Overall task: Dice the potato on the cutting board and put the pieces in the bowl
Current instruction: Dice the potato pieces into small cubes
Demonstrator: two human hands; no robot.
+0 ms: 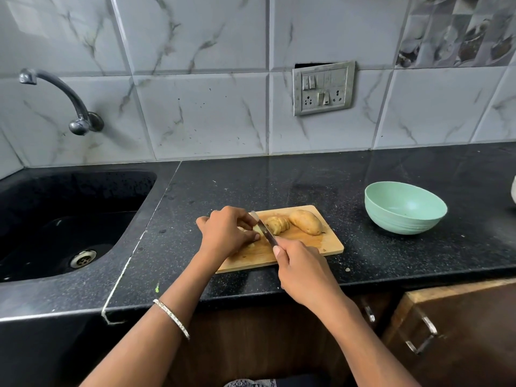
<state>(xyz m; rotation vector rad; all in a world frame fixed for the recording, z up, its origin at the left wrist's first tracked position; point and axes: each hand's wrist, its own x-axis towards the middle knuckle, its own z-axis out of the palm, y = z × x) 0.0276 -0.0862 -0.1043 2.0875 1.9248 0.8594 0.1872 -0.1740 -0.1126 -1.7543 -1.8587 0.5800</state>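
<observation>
The left hand [226,230] pins a potato piece [258,229] just left of the knife [264,229] gripped by the right hand [301,266], with the empty bowl [405,208] far right.

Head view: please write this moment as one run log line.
step: slicing | right hand: steel knife | left hand: steadies potato piece | uncut brown potato half: on wooden cutting board | green bowl: empty

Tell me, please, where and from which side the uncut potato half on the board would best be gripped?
Grip the potato half across its narrow width near the middle, coming from above. It lies lengthwise on the cutting board, apparently rounded skin up, so fingers can straddle it. Its right side is free; the sliced pieces and knife crowd its left.
</observation>
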